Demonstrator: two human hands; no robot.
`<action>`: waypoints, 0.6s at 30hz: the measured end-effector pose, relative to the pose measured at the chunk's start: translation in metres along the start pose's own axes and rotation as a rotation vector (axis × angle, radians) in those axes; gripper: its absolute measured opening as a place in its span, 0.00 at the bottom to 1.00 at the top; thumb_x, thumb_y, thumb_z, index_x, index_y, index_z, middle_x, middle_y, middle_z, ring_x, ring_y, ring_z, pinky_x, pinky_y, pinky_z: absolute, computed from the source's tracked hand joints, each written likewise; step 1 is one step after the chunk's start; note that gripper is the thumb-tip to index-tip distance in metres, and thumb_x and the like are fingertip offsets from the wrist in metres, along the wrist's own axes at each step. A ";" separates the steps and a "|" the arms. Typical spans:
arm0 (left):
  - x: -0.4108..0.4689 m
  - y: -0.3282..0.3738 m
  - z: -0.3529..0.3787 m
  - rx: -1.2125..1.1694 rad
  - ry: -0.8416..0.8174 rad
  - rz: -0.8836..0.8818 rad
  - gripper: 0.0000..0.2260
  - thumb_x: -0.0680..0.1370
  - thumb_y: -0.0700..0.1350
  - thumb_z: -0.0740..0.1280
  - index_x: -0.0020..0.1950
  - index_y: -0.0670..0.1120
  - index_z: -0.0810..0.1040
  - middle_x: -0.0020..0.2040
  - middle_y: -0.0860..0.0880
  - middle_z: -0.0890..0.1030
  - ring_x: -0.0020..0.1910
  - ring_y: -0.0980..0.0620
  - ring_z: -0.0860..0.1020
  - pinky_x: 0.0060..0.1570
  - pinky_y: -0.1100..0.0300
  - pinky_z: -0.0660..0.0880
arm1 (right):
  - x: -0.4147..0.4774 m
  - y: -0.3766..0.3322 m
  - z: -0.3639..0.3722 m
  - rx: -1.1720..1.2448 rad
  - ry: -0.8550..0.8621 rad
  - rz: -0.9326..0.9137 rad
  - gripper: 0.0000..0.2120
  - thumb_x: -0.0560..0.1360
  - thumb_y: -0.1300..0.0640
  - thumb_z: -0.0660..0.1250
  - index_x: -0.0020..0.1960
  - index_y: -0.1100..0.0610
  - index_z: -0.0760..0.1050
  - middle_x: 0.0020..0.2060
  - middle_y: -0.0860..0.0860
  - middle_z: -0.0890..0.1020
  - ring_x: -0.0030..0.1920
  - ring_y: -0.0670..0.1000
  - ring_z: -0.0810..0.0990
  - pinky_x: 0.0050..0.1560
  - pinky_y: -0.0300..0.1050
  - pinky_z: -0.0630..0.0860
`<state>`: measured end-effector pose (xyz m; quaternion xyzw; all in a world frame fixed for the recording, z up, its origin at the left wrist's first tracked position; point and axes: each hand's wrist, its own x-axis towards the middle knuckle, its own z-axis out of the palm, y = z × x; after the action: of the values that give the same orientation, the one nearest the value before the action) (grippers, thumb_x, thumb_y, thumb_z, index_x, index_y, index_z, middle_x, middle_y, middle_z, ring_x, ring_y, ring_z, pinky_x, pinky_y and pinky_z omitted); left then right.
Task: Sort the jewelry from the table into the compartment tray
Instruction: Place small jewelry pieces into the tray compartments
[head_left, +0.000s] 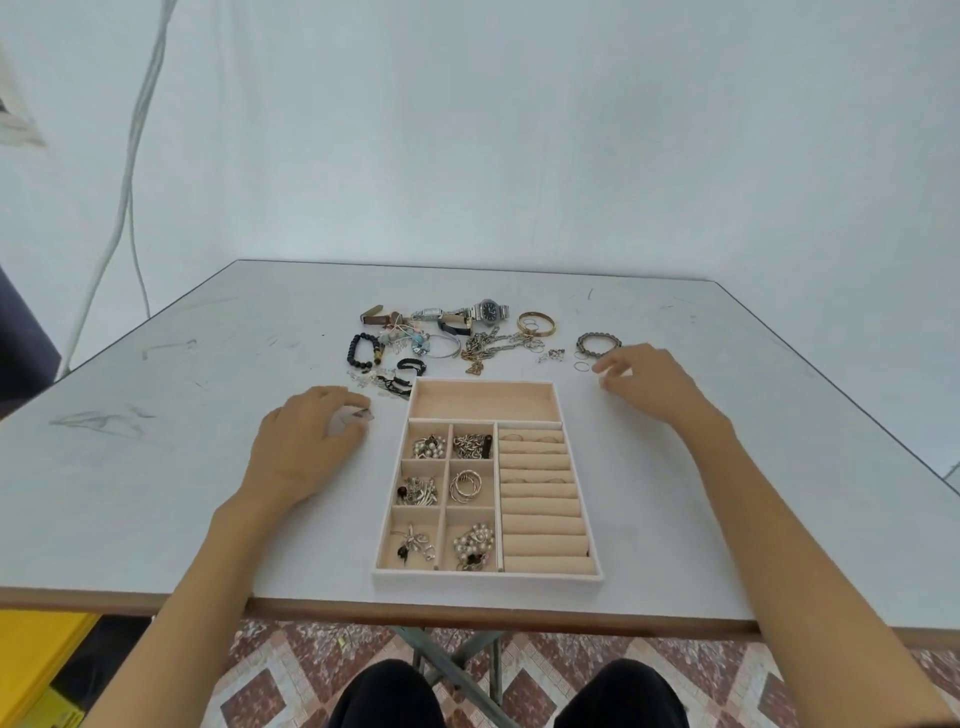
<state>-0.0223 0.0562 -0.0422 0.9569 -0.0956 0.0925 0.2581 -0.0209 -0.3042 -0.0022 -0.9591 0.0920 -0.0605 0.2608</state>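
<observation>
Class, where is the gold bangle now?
Head view: the gold bangle lies on the table beyond the tray, right of centre, between silver watch and beaded bracelet.

Lighting is bright, diffuse and cool. Shadows are faint and soft: a thin one lies under the left hand, left of the tray. Motion blur smears its fingers and the piece they pinch. Beyond the tray, surface edges bow from wide-angle distortion; jewelry detail there is soft.

Left hand, right hand and forearms bare; black trousers.
</observation>
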 end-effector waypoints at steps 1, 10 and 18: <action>0.005 0.005 -0.001 -0.035 0.024 -0.025 0.14 0.76 0.55 0.60 0.59 0.54 0.77 0.62 0.51 0.77 0.61 0.48 0.73 0.62 0.50 0.66 | 0.011 0.002 0.005 -0.008 0.024 -0.010 0.12 0.75 0.59 0.62 0.55 0.50 0.80 0.51 0.48 0.80 0.52 0.50 0.77 0.47 0.42 0.67; 0.060 0.128 0.010 -0.024 0.118 0.244 0.09 0.78 0.50 0.62 0.56 0.55 0.79 0.54 0.58 0.81 0.55 0.54 0.76 0.57 0.54 0.70 | 0.048 0.012 0.027 -0.129 0.207 -0.025 0.16 0.78 0.58 0.56 0.60 0.49 0.78 0.60 0.51 0.76 0.58 0.56 0.75 0.56 0.47 0.70; 0.106 0.205 0.089 0.387 -0.129 0.325 0.16 0.80 0.52 0.57 0.65 0.51 0.74 0.63 0.47 0.76 0.67 0.46 0.68 0.62 0.50 0.62 | 0.057 0.020 0.035 -0.215 0.218 -0.102 0.17 0.80 0.54 0.55 0.64 0.43 0.75 0.64 0.52 0.73 0.60 0.56 0.75 0.53 0.47 0.70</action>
<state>0.0444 -0.1778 0.0035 0.9646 -0.2447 0.0880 0.0451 0.0377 -0.3164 -0.0386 -0.9726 0.0767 -0.1675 0.1416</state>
